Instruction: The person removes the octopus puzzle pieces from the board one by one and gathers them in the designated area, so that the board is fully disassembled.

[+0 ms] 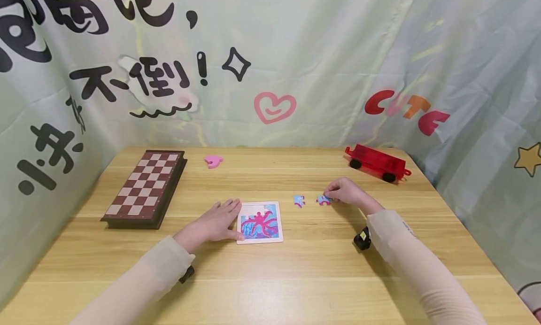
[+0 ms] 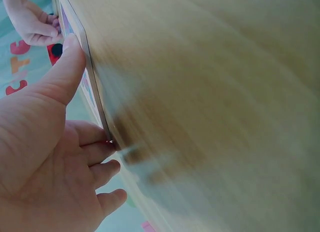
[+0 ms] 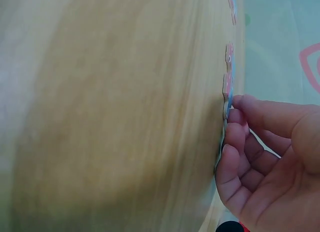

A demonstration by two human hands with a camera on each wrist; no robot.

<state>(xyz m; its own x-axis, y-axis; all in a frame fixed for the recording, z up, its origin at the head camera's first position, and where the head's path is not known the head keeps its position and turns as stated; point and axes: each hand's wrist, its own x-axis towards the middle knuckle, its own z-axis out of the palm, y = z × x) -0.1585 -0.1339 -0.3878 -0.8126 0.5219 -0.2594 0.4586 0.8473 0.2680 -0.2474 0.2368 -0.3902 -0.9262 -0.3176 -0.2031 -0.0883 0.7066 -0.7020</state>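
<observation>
A square jigsaw puzzle board with a pale frame lies on the table. It shows a pink octopus on blue, and its upper-left part is bare pale backing. My left hand rests at the board's left side with fingers extended; in the left wrist view the thumb lies over the frame and the fingertips meet its edge. To the right, my right hand pinches a blue and pink puzzle piece low at the tabletop. Another puzzle piece lies between that one and the board.
A folded brown chessboard box sits at the left of the table. Near the back edge lies a pink heart-shaped piece. A red toy wagon with black wheels stands at the back right. Printed curtain cloth hangs behind the table.
</observation>
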